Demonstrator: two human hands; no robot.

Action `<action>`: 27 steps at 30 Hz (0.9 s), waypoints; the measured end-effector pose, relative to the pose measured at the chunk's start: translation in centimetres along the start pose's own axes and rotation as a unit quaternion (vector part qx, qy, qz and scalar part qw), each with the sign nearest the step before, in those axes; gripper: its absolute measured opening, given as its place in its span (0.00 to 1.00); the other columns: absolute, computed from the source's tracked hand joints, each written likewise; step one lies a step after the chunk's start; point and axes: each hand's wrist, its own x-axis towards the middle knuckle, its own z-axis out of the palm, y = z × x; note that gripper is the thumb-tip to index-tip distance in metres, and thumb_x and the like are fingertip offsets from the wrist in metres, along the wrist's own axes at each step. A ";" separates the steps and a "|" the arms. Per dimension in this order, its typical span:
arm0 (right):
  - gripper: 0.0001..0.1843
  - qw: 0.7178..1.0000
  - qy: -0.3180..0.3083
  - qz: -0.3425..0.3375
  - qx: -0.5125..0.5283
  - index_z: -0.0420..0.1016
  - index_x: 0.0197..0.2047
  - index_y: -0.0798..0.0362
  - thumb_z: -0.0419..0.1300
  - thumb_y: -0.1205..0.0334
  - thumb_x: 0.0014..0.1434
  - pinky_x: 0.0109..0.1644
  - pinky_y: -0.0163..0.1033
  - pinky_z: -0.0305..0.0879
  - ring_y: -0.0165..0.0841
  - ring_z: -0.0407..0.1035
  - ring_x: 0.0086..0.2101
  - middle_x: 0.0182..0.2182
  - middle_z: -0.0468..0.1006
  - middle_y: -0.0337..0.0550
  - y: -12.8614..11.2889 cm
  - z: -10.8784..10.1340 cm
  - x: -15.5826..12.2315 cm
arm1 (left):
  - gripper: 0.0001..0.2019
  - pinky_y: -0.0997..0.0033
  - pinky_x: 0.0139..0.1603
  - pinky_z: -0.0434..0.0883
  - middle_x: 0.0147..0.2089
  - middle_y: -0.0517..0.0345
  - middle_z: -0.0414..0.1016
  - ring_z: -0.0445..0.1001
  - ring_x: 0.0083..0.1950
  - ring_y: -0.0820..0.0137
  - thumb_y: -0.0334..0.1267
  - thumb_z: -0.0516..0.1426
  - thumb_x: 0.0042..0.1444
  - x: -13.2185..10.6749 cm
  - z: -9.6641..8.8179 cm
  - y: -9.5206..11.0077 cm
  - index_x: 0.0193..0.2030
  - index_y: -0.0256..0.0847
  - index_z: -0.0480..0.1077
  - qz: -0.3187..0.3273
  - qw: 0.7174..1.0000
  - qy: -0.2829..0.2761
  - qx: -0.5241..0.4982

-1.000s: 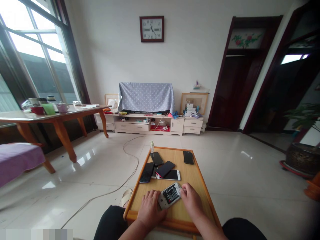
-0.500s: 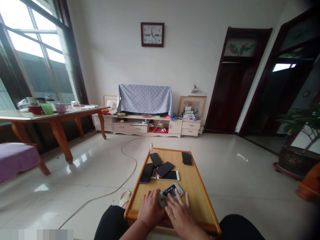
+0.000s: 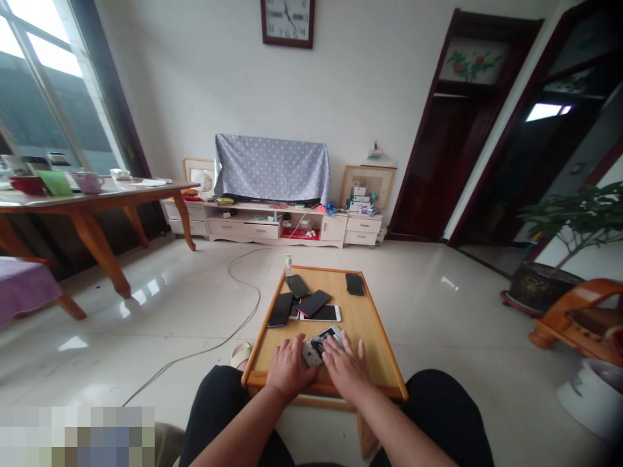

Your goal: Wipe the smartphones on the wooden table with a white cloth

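Observation:
A small phone with its back off [image 3: 315, 350] lies tilted on the low wooden table [image 3: 374, 350], its dark battery and pale frame showing. My left hand [image 3: 291, 366] grips its left end, thumb along the near edge and fingers bent. Over the lower right part of the phone lies my right hand [image 3: 346, 366], fingers spread and touching it. Farther up the table are a white-framed phone [image 3: 328, 313], a dark phone with a red edge [image 3: 314, 303] leaning across it, and more dark phones [image 3: 281, 310]. Another black phone [image 3: 355, 284] lies at the far right corner.
A pump bottle [image 3: 288, 264] stands by the table's far left corner. A cable [image 3: 214, 367] runs over the tiled floor at left. My knees flank the table. A potted plant [image 3: 545, 292] and a carved wooden piece [image 3: 579, 324] stand at right, a larger table [image 3: 92, 201] at left.
My view has tipped down and shifted slightly right, so the table sits higher in the picture. Both hands stay at the opened phone, with my right fingers still spread over it.

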 end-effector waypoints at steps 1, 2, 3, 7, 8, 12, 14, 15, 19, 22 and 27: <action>0.32 0.999 0.004 0.039 -0.007 0.59 0.71 0.36 0.29 0.44 0.73 0.70 0.71 0.23 0.46 0.31 0.73 0.71 0.56 0.33 0.6 -0.4 0.6 | 0.37 0.56 0.63 0.61 0.59 0.46 0.73 0.68 0.61 0.54 0.47 0.62 0.47 0.0 0.0 0.0 0.64 0.42 0.60 0.000 1.000 0.002 0.000; 0.33 0.997 0.008 0.072 -0.012 0.59 0.71 0.38 0.29 0.44 0.73 0.69 0.72 0.23 0.46 0.31 0.73 0.71 0.56 0.34 1.1 -0.7 1.1 | 0.37 0.56 0.63 0.61 0.59 0.46 0.73 0.68 0.61 0.54 0.46 0.62 0.47 0.0 0.0 -0.1 0.64 0.42 0.59 0.000 1.000 0.002 0.001; 0.33 0.996 0.010 0.090 -0.014 0.58 0.71 0.39 0.28 0.43 0.73 0.69 0.73 0.23 0.47 0.30 0.73 0.72 0.55 0.34 1.3 -0.9 1.4 | 0.37 0.56 0.62 0.61 0.58 0.46 0.74 0.68 0.61 0.54 0.46 0.62 0.46 0.0 0.0 -0.1 0.64 0.42 0.59 0.000 1.000 0.001 0.000; 0.33 1.000 -0.006 0.004 0.008 0.59 0.71 0.39 0.29 0.44 0.73 0.70 0.68 0.19 0.44 0.33 0.73 0.71 0.56 0.34 -1.1 0.4 0.5 | 0.38 0.56 0.62 0.61 0.58 0.45 0.74 0.67 0.62 0.53 0.46 0.61 0.49 0.0 -0.2 -0.2 0.66 0.40 0.57 -0.001 1.000 -0.003 -0.006; 0.32 0.999 -0.012 -0.038 0.020 0.58 0.72 0.38 0.29 0.45 0.73 0.71 0.66 0.19 0.43 0.34 0.73 0.71 0.57 0.34 -1.9 0.8 0.0 | 0.37 0.56 0.61 0.61 0.58 0.44 0.74 0.67 0.62 0.53 0.45 0.60 0.50 0.0 -0.3 -0.3 0.66 0.40 0.57 0.000 1.000 -0.007 -0.008; 0.31 0.997 -0.011 -0.072 0.027 0.60 0.70 0.36 0.30 0.46 0.74 0.71 0.66 0.20 0.42 0.35 0.73 0.70 0.60 0.33 -2.1 1.0 -0.1 | 0.36 0.57 0.60 0.61 0.57 0.46 0.75 0.68 0.61 0.54 0.45 0.60 0.50 -0.1 -0.5 -0.4 0.66 0.41 0.57 0.002 1.000 -0.008 -0.011; 0.32 1.000 0.008 0.010 0.016 0.61 0.70 0.38 0.30 0.45 0.73 0.70 0.70 0.21 0.45 0.34 0.73 0.70 0.59 0.34 -0.7 0.3 1.0 | 0.39 0.57 0.61 0.61 0.57 0.47 0.75 0.68 0.62 0.54 0.47 0.61 0.48 -0.2 -0.5 -0.5 0.67 0.41 0.57 0.000 1.000 -0.002 -0.010; 0.33 0.998 0.018 0.053 0.012 0.61 0.70 0.39 0.29 0.45 0.73 0.69 0.71 0.23 0.46 0.34 0.73 0.70 0.59 0.36 0.0 -0.1 1.5 | 0.40 0.57 0.62 0.61 0.57 0.47 0.75 0.68 0.62 0.53 0.47 0.62 0.46 -0.2 -0.5 -0.5 0.67 0.41 0.57 0.000 1.000 -0.002 -0.009; 0.34 0.998 0.012 0.056 0.008 0.61 0.70 0.41 0.28 0.44 0.73 0.70 0.69 0.24 0.45 0.34 0.73 0.71 0.58 0.37 -0.4 0.1 1.9 | 0.40 0.57 0.61 0.61 0.58 0.47 0.74 0.68 0.62 0.53 0.46 0.62 0.46 -0.1 -0.3 -0.7 0.67 0.41 0.57 0.001 1.000 0.001 -0.008; 0.31 0.997 -0.012 -0.071 0.023 0.59 0.71 0.38 0.30 0.47 0.74 0.72 0.64 0.23 0.41 0.36 0.72 0.70 0.60 0.35 -2.5 1.4 0.9 | 0.36 0.56 0.60 0.62 0.58 0.46 0.75 0.68 0.61 0.54 0.43 0.58 0.51 -0.1 -0.1 -1.0 0.67 0.41 0.57 0.005 1.000 0.007 -0.012; 0.30 1.000 -0.003 -0.007 0.005 0.61 0.70 0.37 0.31 0.46 0.74 0.70 0.68 0.23 0.44 0.36 0.72 0.70 0.60 0.35 -1.1 0.5 2.6 | 0.40 0.56 0.61 0.61 0.57 0.45 0.75 0.68 0.61 0.52 0.47 0.61 0.47 -0.1 -0.1 -1.1 0.67 0.40 0.56 0.006 1.000 0.002 -0.015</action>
